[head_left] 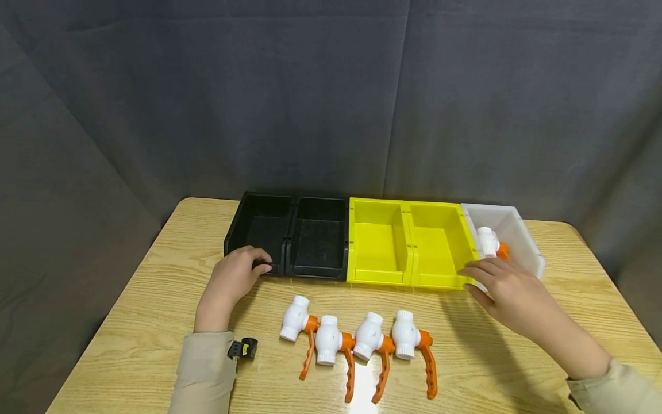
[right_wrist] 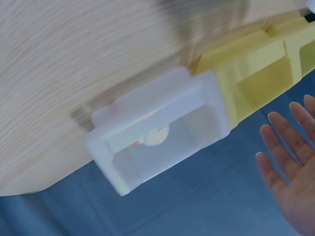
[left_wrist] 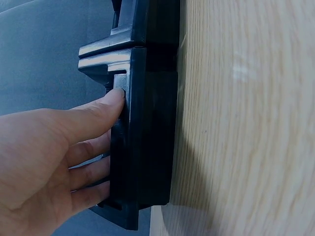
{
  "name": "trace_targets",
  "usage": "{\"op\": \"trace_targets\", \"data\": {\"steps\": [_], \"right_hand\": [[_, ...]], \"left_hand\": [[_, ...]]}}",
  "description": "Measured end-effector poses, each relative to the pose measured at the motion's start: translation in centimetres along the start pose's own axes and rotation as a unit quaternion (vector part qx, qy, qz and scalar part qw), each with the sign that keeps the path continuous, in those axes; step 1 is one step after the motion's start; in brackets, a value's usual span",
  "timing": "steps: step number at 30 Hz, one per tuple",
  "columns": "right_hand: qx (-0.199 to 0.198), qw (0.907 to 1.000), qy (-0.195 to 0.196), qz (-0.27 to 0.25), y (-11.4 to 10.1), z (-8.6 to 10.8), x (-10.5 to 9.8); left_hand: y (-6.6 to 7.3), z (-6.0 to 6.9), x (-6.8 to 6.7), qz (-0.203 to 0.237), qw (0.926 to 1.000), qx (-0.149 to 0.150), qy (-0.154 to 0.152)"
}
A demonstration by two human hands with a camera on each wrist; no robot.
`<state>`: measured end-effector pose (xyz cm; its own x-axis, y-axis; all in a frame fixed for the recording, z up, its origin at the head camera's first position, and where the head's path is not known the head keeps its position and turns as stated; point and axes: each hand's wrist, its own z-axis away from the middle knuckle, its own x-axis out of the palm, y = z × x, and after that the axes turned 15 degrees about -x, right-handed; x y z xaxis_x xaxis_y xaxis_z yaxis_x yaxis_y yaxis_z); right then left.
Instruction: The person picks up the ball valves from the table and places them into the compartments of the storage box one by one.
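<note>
Ball valves (head_left: pixel 328 340), four white ones with orange lever handles (head_left: pixel 431 368), lie on the wood-grain table (head_left: pixel 165 322) in my head view, any lettering too small to read, and a fifth valve (head_left: pixel 487 240) sits in the white bin (head_left: pixel 519 237). Only my left wrist camera shows the left hand (left_wrist: pixel 51 152) gripping the leftmost black bin (left_wrist: pixel 153 142) with fingers behind its front lip; my right wrist view reveals the right hand (right_wrist: pixel 300 189) with extended fingers, holding nothing, near the white bin.

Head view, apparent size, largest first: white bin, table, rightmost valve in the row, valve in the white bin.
1. Table
2. White bin
3. Rightmost valve
4. Binned valve: shows smaller, but the right hand may hide part.
</note>
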<state>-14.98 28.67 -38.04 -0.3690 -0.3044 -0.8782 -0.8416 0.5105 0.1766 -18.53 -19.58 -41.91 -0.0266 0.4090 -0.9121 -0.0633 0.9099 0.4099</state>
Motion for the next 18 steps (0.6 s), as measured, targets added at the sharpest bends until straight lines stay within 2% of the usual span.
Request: {"op": "trace_targets", "data": {"steps": [10,18], "right_hand": [[-0.008,0.9995,-0.015,-0.026,-2.1,-0.9,0.9],[-0.011,0.9996,-0.019,-0.018,-3.4,-1.4,1.6]], "left_hand": [[0.0,-0.1,0.0,0.001,1.0,-0.003,-0.002],[0.0,-0.1,0.0,0.003,1.0,-0.003,-0.002]]}}
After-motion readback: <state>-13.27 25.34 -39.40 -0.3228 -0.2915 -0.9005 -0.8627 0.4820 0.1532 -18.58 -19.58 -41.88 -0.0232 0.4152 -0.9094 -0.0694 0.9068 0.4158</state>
